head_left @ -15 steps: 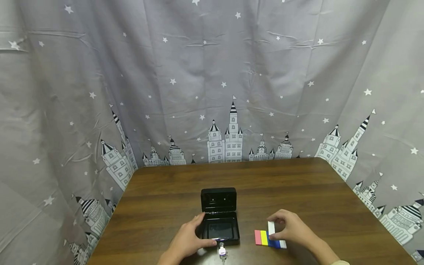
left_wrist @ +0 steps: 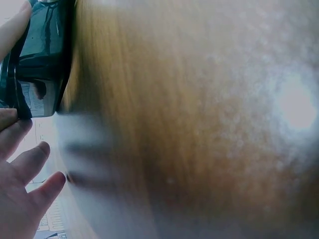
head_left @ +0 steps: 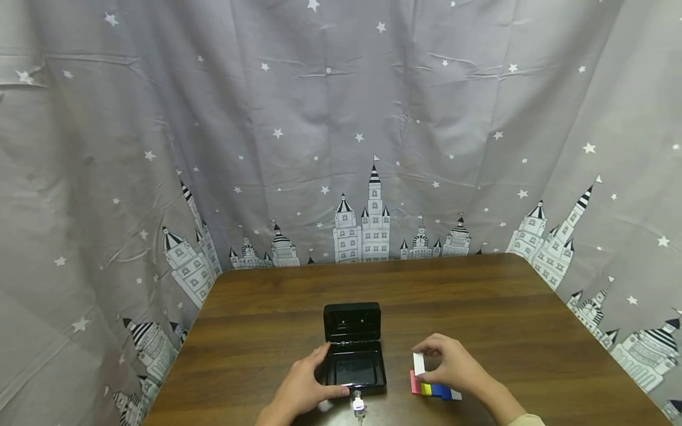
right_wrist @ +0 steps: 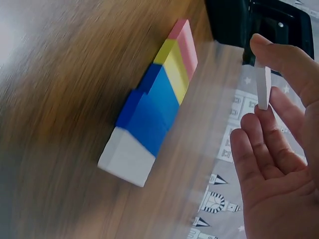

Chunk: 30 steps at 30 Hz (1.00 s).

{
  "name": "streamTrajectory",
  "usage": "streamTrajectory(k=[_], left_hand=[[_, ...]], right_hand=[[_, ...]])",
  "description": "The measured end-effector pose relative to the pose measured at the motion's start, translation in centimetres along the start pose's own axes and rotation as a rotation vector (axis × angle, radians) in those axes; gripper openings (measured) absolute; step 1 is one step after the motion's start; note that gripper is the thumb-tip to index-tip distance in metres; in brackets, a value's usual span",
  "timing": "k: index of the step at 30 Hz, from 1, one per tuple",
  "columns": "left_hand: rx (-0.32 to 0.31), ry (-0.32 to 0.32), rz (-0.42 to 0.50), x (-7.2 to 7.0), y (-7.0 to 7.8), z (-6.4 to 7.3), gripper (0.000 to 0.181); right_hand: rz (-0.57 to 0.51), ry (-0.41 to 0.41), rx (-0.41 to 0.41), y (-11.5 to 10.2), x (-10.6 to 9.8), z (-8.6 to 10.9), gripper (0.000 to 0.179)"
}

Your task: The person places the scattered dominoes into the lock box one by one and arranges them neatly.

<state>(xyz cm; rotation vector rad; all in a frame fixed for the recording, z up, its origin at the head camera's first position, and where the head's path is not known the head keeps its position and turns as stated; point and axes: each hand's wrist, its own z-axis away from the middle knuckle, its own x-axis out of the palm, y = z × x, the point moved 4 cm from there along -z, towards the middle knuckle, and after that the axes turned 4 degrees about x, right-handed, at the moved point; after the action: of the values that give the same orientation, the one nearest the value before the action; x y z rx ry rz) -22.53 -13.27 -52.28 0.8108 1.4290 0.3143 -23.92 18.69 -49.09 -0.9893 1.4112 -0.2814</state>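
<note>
A small black cash box (head_left: 352,322) stands on the table with its lid raised. My left hand (head_left: 298,386) holds its left side, thumb at the front edge and a fingertip near the hinge; the other fingers spread free in the left wrist view. Between thumb and fingertips, my right hand (head_left: 454,368) pinches a flat white block (right_wrist: 263,89), upright above the pink end of a row. That row lies side by side: a pink block (right_wrist: 187,47), a yellow block (right_wrist: 174,69), two blue blocks (right_wrist: 154,109) and a white block (right_wrist: 127,157).
A key with a pale tag (head_left: 358,404) sticks out at the front of the box. The brown wooden table (head_left: 256,307) reaches back to a grey curtain (head_left: 298,106) printed with stars and castles.
My right hand has moved left with the white block, from above the blue blocks to the pink end of the row. The left hand stays at the box.
</note>
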Motion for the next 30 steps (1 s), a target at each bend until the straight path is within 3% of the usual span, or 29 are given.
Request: streamTrajectory(k=[14,30], left_hand=[[0.01,0.01,-0.002,0.0,0.0,-0.1,0.112],[-0.002,0.012,0.023,-0.1,-0.1,0.2,0.112]], right_hand=[[-0.034,0.007,0.037,-0.7,1.3,-1.0,0.043],[-0.041,-0.005,0.013,-2.5,3.6,-2.2,0.047]])
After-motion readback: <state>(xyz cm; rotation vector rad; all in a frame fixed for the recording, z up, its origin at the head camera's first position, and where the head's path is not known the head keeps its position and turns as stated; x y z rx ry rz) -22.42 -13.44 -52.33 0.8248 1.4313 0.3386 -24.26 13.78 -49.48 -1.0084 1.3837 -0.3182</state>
